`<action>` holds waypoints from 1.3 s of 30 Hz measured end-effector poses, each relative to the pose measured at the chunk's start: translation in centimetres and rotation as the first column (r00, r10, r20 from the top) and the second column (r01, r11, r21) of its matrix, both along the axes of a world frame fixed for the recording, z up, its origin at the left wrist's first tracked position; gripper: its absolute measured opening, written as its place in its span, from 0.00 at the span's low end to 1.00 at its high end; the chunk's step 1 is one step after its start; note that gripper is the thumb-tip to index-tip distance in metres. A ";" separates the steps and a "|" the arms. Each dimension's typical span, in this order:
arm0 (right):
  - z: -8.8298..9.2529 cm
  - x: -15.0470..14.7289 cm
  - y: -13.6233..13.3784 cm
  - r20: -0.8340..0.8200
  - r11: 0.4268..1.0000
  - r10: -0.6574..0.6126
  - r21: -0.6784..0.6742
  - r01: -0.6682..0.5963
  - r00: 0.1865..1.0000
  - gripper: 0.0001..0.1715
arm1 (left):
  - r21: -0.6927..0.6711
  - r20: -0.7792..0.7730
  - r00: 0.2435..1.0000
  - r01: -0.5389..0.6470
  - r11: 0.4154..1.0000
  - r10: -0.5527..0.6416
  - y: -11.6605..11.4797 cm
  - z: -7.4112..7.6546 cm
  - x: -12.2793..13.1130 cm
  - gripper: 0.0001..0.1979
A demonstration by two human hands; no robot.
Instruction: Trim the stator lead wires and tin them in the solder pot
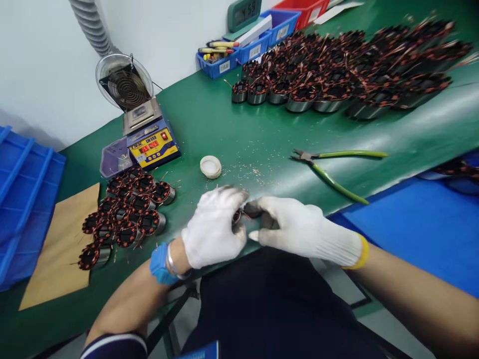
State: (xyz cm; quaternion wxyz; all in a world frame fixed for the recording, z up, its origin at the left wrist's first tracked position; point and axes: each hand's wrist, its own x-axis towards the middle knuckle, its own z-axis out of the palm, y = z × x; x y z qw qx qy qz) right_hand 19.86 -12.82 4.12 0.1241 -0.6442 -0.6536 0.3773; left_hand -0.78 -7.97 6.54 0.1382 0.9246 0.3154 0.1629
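My left hand (pixel 215 227), in a white glove, is closed around a small wound motor stator (pixel 236 216) at the table's near edge. Most of that stator is hidden by the glove; a bit of copper winding and a few copper wires (pixel 246 215) show. My right hand (pixel 286 222), gloved in white with dark fingertips, is curled at those wires, its fingers bent against them. Diagonal cutters (pixel 329 167) with green handles lie to the right, jaws parted. A small round white dish (pixel 210 167) stands beyond my left hand, beside scattered wire bits (pixel 254 172).
Many stators (pixel 333 85) fill the back right. Another group (pixel 129 204) sits at left, partly on brown cardboard (pixel 60 249). A soldering station (pixel 153 147) and a fan (pixel 127 85) stand behind. Blue bins (pixel 224 66) line the back; a blue crate (pixel 30 199) leans left.
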 end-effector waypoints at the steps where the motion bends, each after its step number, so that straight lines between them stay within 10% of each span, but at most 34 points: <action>1: -0.1 -0.2 0.0 0.015 0.999 0.000 0.033 -0.001 1.000 0.20 | 0.000 -0.025 0.999 0.035 0.999 -0.035 0.0 -0.4 0.2 0.20; 11: -1.9 -0.1 -0.1 -0.263 0.977 -0.145 0.115 0.181 0.954 0.17 | 0.180 -0.147 0.982 -0.088 0.980 0.115 -1.7 -1.8 1.8 0.06; 22: -3.0 0.8 -1.4 -0.187 0.986 -0.136 0.074 0.151 0.973 0.13 | 0.442 -0.166 0.976 -0.052 0.896 0.138 -6.6 -2.3 2.5 0.12; 31: -1.4 2.1 6.1 -0.546 0.972 -0.049 -0.219 -0.086 0.837 0.34 | 0.075 -0.457 0.772 -0.462 0.883 0.443 -3.7 2.4 0.6 0.36; 39: 2.0 -2.1 10.7 -0.448 0.880 0.146 -0.347 -0.323 0.882 0.26 | 0.090 -0.474 0.791 -0.393 0.915 0.387 -2.0 1.4 0.8 0.15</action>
